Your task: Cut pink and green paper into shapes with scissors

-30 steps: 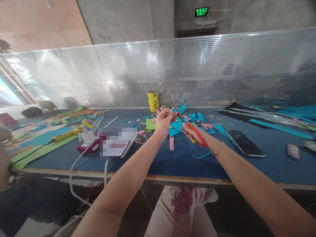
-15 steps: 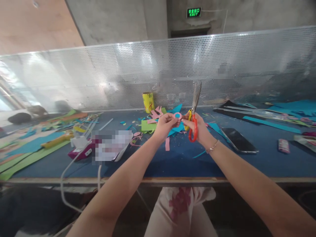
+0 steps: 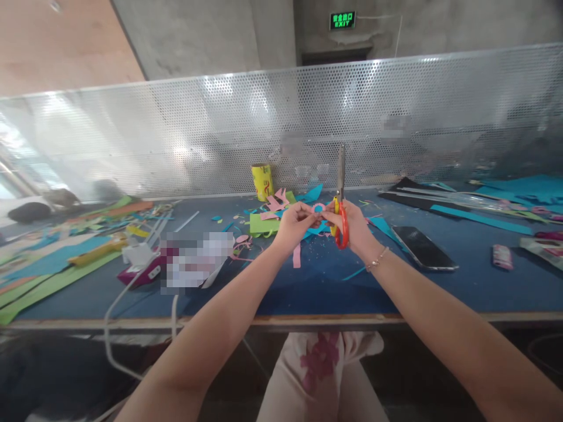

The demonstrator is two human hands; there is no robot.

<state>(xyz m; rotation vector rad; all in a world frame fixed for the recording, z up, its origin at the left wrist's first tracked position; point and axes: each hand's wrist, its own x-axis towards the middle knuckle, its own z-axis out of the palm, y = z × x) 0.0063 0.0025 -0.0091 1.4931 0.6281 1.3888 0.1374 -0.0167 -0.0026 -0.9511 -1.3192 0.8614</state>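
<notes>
My left hand (image 3: 295, 225) pinches a small pink paper ring (image 3: 318, 208) above the blue table (image 3: 308, 287). My right hand (image 3: 356, 227) meets it from the right, fingers closed through the red and yellow handles of the scissors (image 3: 341, 199). The blades are together and stand straight up. Fingertips of both hands touch at the pink piece. Blue, pink and green paper scraps (image 3: 272, 220) lie on the table just beyond my hands.
A yellow tape roll (image 3: 262, 181) stands by the perforated metal screen (image 3: 281, 123). A dark phone (image 3: 423, 248) lies to the right, a small pink packet (image 3: 502, 257) further right. Left are a blurred white device, a white charger with cable (image 3: 138, 255) and green and blue paper strips (image 3: 53, 275).
The scissors swung from pointing left with blades at the paper to standing upright. My right hand moved in and joined my left hand at the pink ring. My view shifted slightly.
</notes>
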